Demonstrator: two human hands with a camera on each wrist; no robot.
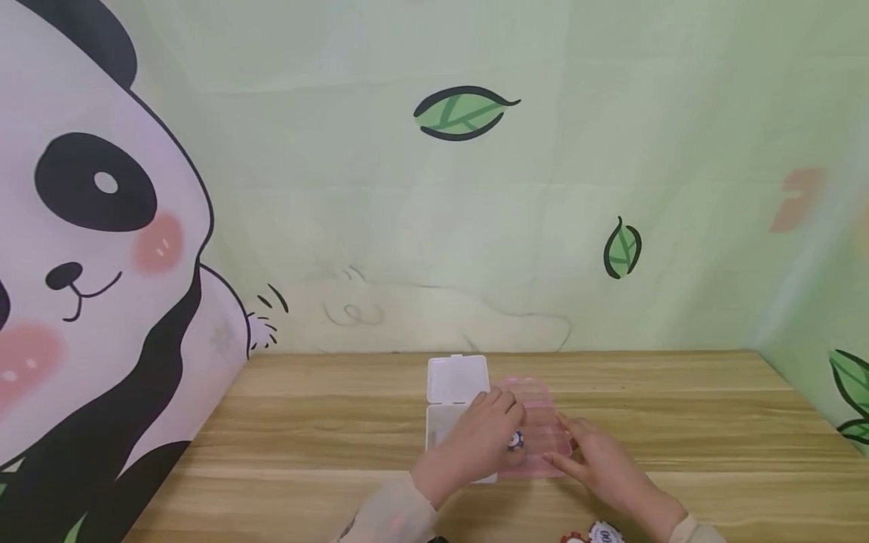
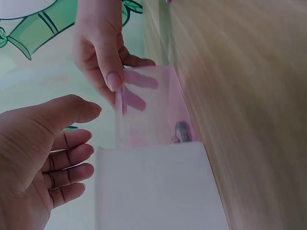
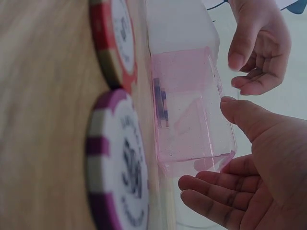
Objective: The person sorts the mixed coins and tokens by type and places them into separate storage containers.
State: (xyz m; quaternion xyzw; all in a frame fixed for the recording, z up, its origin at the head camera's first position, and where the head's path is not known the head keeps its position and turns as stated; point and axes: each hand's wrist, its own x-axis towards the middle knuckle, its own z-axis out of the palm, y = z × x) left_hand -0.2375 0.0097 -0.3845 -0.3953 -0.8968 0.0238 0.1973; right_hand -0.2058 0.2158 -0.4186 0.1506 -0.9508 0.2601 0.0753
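A clear pink plastic box [image 1: 536, 467] lies on the table, a blue-and-white poker chip [image 1: 515, 440] inside it; the right wrist view suggests more than one chip [image 3: 160, 103] there. My right hand [image 1: 607, 464] holds the box's right end, thumb at the rim and fingers against the outside of the wall. My left hand [image 1: 478, 434] hovers over the place where the two boxes meet. In the left wrist view the left hand [image 2: 53, 153] has loosely bent fingers with nothing between them. Left of the pink box stands a white box [image 1: 441, 422], its lid [image 1: 458, 379] folded back.
A red-and-white poker chip [image 3: 115, 40] and a purple-and-white one [image 3: 122, 163] lie on the wooden table [image 1: 326, 445], close to the front edge of the head view. Behind the table hangs a printed cloth [image 1: 339, 151] with a panda and leaves.
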